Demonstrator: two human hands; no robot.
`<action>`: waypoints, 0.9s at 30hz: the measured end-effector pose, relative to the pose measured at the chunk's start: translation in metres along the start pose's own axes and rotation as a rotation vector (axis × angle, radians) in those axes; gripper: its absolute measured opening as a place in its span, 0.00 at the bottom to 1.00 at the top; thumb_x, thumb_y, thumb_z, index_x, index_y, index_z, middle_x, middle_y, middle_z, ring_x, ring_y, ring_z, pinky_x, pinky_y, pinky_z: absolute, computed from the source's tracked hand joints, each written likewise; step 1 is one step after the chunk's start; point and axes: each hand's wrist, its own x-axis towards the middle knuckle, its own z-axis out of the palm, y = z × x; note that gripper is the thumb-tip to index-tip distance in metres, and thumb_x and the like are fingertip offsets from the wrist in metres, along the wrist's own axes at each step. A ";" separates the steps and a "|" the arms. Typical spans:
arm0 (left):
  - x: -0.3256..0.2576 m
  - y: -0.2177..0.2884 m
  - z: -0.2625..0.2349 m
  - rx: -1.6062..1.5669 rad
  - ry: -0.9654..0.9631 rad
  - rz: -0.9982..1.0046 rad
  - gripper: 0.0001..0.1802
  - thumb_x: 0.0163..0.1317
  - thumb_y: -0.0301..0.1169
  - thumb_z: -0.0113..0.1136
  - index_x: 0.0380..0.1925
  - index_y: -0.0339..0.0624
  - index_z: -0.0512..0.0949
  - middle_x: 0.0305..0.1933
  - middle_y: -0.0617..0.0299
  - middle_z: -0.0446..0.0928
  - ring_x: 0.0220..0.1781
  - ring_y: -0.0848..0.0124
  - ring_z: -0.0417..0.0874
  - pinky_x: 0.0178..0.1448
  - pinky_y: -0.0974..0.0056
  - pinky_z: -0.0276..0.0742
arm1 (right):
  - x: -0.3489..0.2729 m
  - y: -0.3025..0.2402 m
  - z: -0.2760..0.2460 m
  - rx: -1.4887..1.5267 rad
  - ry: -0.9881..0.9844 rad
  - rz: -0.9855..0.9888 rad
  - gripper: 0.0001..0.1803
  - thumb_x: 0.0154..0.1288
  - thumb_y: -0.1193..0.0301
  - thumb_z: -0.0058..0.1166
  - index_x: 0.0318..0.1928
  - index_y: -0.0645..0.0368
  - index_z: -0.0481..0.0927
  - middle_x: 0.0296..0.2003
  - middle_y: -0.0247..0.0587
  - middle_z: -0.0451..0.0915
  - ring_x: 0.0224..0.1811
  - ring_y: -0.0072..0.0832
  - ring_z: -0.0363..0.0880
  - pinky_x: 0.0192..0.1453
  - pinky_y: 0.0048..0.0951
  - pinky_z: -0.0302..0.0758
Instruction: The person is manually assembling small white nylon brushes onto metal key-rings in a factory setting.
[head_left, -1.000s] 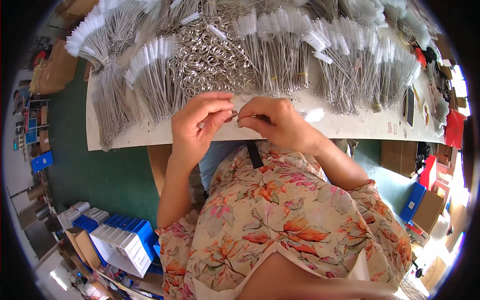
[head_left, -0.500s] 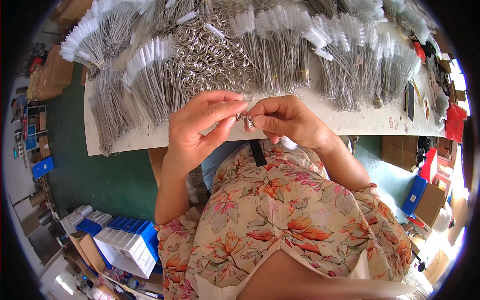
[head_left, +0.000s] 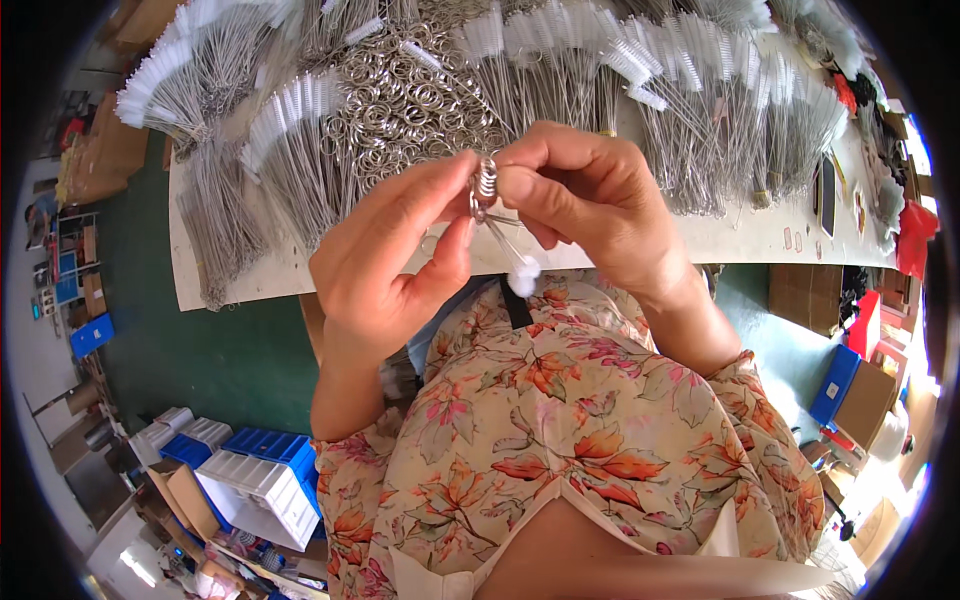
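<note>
Two bare hands meet over the near edge of a pale table (head_left: 745, 240). The right hand (head_left: 610, 205) pinches a short stack of shiny metal rings (head_left: 487, 180) between thumb and bent fingers. The left hand (head_left: 390, 265) is half-curled beside the stack, its forefinger and thumb spread on the left side; whether they grip it, I cannot tell. Thin wires run from beneath the stack toward the person, with a white bristle tip (head_left: 524, 277) at the near end.

Just beyond, a heap of loose rings (head_left: 400, 105) fills the middle of the table, its near part hidden by the left hand. White-tipped wire brushes crowd it: one bundle (head_left: 295, 165) on the left, another (head_left: 560, 80) on the right, and a larger spread (head_left: 720, 120) farther right. Toward the right end lies a dark flat object (head_left: 826, 208), with a red bag (head_left: 915, 240) past it. Below on the right stands a cardboard box (head_left: 805, 295); near left, a white bin (head_left: 262, 490) rests against blue ones (head_left: 285, 450).
</note>
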 end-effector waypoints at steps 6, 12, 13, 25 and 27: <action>0.010 0.002 -0.003 0.073 0.035 0.007 0.19 0.48 0.13 0.57 0.44 0.31 0.76 0.40 0.50 0.79 0.36 0.68 0.83 0.37 0.69 0.80 | 0.006 -0.005 0.003 0.007 -0.011 0.012 0.07 0.61 0.72 0.56 0.37 0.63 0.78 0.24 0.27 0.75 0.23 0.10 0.67 0.25 0.14 0.65; 0.019 0.007 -0.016 -0.039 -0.092 -0.153 0.14 0.55 0.15 0.53 0.43 0.29 0.76 0.41 0.53 0.77 0.37 0.72 0.79 0.39 0.73 0.76 | 0.006 -0.001 0.002 -0.085 -0.025 -0.024 0.06 0.59 0.73 0.57 0.36 0.63 0.78 0.24 0.27 0.75 0.24 0.10 0.69 0.25 0.14 0.67; 0.019 0.003 -0.020 -0.035 -0.087 -0.153 0.14 0.55 0.15 0.53 0.43 0.29 0.76 0.41 0.53 0.77 0.37 0.72 0.79 0.39 0.73 0.76 | 0.005 -0.002 0.003 -0.098 -0.001 -0.020 0.06 0.59 0.74 0.57 0.35 0.63 0.78 0.24 0.27 0.76 0.24 0.10 0.69 0.25 0.14 0.67; 0.012 0.019 -0.038 -0.424 -0.120 -0.667 0.06 0.62 0.28 0.54 0.35 0.37 0.75 0.26 0.67 0.73 0.22 0.82 0.67 0.24 0.76 0.62 | 0.011 -0.001 0.009 -0.015 -0.118 0.040 0.07 0.61 0.72 0.56 0.36 0.64 0.77 0.25 0.28 0.75 0.23 0.12 0.70 0.25 0.15 0.68; 0.006 0.017 -0.043 0.249 -0.253 -0.210 0.10 0.65 0.30 0.50 0.42 0.35 0.71 0.27 0.65 0.69 0.19 0.83 0.62 0.22 0.77 0.59 | 0.014 0.000 0.012 0.016 -0.176 0.039 0.07 0.61 0.73 0.56 0.36 0.64 0.77 0.25 0.28 0.75 0.23 0.12 0.70 0.25 0.15 0.68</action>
